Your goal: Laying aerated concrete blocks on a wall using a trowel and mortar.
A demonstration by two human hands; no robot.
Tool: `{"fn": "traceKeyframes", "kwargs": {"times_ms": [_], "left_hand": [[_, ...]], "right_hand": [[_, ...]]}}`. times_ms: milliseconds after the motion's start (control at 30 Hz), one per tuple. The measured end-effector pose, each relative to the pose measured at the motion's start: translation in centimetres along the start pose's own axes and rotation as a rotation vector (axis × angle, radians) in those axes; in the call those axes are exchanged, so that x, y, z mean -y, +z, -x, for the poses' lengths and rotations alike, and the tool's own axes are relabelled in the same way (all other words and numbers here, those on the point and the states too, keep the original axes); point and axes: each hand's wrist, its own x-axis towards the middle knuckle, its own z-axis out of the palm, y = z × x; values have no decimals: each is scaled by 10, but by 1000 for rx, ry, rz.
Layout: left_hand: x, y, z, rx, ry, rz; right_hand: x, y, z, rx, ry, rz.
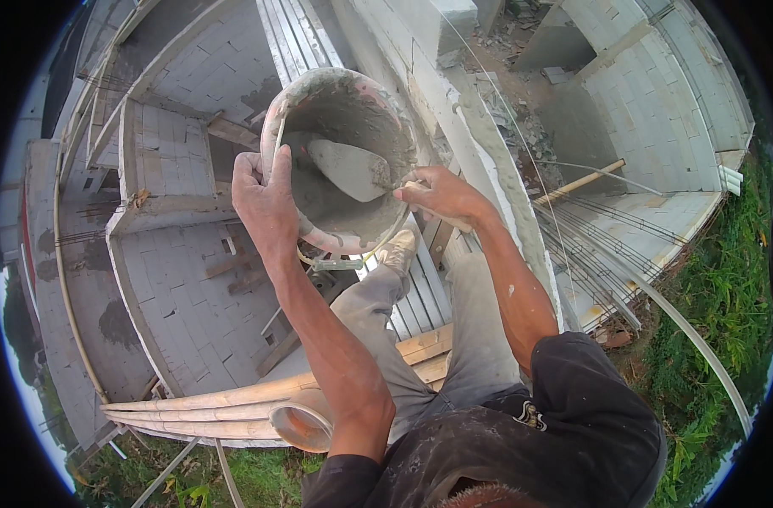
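A mortar-caked bucket [340,244] is between my hands, its open mouth facing up at me. My left hand [268,199] grips its left rim, thumb along the edge and fingers curled outside. Inside, a trowel [350,169] coated with grey mortar lies over the wet mix, its broad end toward the right rim. My right hand [441,196] is closed at that end, at the rim; the trowel's handle is hidden by the fingers. The bucket's wire handle hangs on the near side with a pale green grip [337,265].
Beneath my feet are metal planks [420,288] and bamboo poles [234,398]. A second bucket [303,421] is by my left elbow. Along my right runs a block wall [488,161] topped with mortar. Rebar [602,245], a taut string and rubble lie beyond; unfinished block rooms drop away left.
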Motion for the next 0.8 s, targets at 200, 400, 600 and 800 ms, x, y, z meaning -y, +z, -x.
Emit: {"fn": "traceKeyframes", "kwargs": {"times_ms": [200,400,600,800], "left_hand": [[31,16,-14,-77,-179,251],[43,3,-23,-100,-249,303],[32,-19,-21,-153,-229,290],[35,-28,-19,-196,-190,165]], "right_hand": [[10,11,38,-208,-35,-376],[12,30,-2,-624,-218,-1182],[57,12,-192,-1087,-277,-1315],[214,-6,-266,-1261,-187,-1423]]}}
